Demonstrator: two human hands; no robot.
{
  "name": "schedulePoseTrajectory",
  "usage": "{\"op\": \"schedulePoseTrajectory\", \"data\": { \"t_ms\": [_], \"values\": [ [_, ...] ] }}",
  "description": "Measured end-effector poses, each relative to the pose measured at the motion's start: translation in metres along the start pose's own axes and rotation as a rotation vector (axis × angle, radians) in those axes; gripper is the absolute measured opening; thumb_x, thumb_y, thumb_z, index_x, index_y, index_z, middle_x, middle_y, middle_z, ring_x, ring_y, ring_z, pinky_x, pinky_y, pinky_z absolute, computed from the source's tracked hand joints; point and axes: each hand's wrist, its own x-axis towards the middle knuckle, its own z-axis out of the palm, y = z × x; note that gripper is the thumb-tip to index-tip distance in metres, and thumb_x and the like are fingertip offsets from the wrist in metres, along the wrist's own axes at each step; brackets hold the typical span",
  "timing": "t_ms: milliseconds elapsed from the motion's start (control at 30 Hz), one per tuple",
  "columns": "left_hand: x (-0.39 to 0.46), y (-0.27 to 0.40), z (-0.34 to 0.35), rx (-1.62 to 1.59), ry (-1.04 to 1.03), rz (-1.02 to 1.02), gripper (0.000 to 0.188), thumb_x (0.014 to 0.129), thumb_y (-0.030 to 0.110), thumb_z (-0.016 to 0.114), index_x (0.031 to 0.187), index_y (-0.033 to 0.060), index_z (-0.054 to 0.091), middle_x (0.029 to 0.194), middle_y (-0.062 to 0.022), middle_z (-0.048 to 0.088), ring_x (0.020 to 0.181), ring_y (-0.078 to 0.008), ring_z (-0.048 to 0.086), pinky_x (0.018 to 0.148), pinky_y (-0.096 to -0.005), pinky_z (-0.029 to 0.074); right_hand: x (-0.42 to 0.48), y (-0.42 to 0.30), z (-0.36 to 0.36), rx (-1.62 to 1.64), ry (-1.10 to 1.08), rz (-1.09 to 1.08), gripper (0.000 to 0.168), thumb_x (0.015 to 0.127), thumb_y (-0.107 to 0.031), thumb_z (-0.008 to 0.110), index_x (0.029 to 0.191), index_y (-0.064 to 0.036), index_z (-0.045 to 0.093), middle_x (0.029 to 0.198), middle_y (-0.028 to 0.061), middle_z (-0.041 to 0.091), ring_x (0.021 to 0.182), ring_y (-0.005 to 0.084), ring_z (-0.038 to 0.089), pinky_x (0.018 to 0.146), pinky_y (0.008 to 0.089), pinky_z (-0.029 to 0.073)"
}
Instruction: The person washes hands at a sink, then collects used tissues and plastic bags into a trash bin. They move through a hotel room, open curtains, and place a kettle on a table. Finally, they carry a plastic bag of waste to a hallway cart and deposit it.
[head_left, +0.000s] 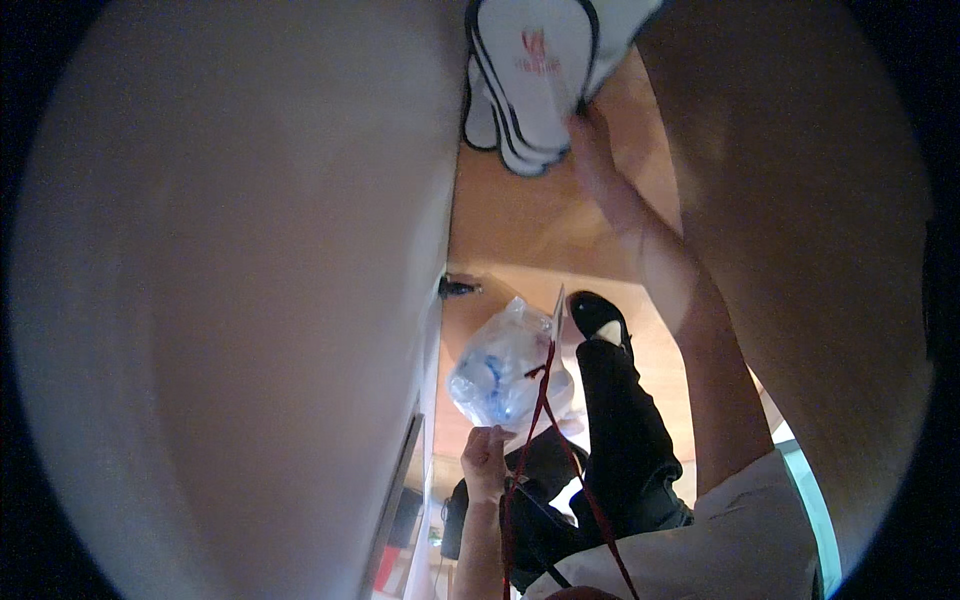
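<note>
A stack of white slippers with dark edging (532, 82) lies at the top centre; the uppermost bears red print. My right hand (589, 124) reaches to its right edge, the fingers partly hidden and blurred, so whether it grips them cannot be told. Lower in the picture, my left hand (486, 454) is closed on the near edge of a clear plastic bag (502, 367), which has some blue showing in it. A red lanyard (546, 390) with a flat card (559, 307) hangs down in front of the bag.
Large pale surface (247, 262) fills the left side, and a brown panel (795, 187) stands close on the right. Below is an orange-brown floor (525, 217), with a small dark fitting (457, 286) by the left edge. The wearer's leg in black trousers (622, 427) and black shoe (596, 311) show beneath.
</note>
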Motion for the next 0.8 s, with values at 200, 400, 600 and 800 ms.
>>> {"op": "schedulePoseTrajectory", "data": {
  "t_ms": [200, 400, 600, 800],
  "values": [
    [0.037, -0.025, -0.003, 0.051, 0.007, 0.255, 0.012, 0.086, 0.004, 0.053, 0.082, -0.0019, 0.062, 0.079, -0.0073, 0.053, 0.075, -0.0154, 0.053, 0.066, -0.0241, 0.041, 0.09, 0.048, 0.025, -0.023, 0.088, 0.131, 0.049, 0.068, -0.012, 0.067, 0.112, 0.004, 0.052, 0.107, 0.0136, 0.058, 0.1, 0.0253, 0.055, 0.086, 0.0354, 0.044],
    [0.035, -0.05, -0.006, -0.005, 0.072, 0.154, 0.013, 0.086, 0.009, 0.055, 0.082, -0.0034, 0.058, 0.075, -0.0095, 0.056, 0.07, -0.0149, 0.053, 0.062, -0.0259, 0.041, 0.038, 0.05, 0.039, 0.047, 0.069, 0.26, 0.052, 0.066, -0.009, 0.069, 0.113, 0.004, 0.052, 0.11, 0.0135, 0.058, 0.097, 0.0237, 0.057, 0.083, 0.0362, 0.046],
    [-0.013, -0.144, -0.015, -0.271, 0.069, 0.036, 0.028, 0.091, 0.021, 0.05, 0.075, 0.0006, 0.061, 0.066, -0.0024, 0.057, 0.062, -0.0098, 0.049, 0.059, -0.025, 0.04, -0.22, 0.089, -0.135, -0.823, -0.154, 0.412, 0.06, 0.056, -0.006, 0.067, 0.113, -0.003, 0.05, 0.085, 0.0088, 0.06, 0.077, 0.0235, 0.058, 0.067, 0.0347, 0.049],
    [-0.13, -0.146, -0.069, -0.074, -0.018, -0.018, 0.029, 0.09, 0.021, 0.05, 0.077, -0.0015, 0.063, 0.063, -0.0027, 0.058, 0.061, -0.0095, 0.049, 0.059, -0.0256, 0.041, -0.505, -0.016, -0.365, -0.79, 0.475, 0.952, 0.039, 0.053, -0.009, 0.07, 0.089, 0.004, 0.061, 0.085, 0.0175, 0.063, 0.079, 0.0282, 0.061, 0.068, 0.0402, 0.049]
  ]
}}
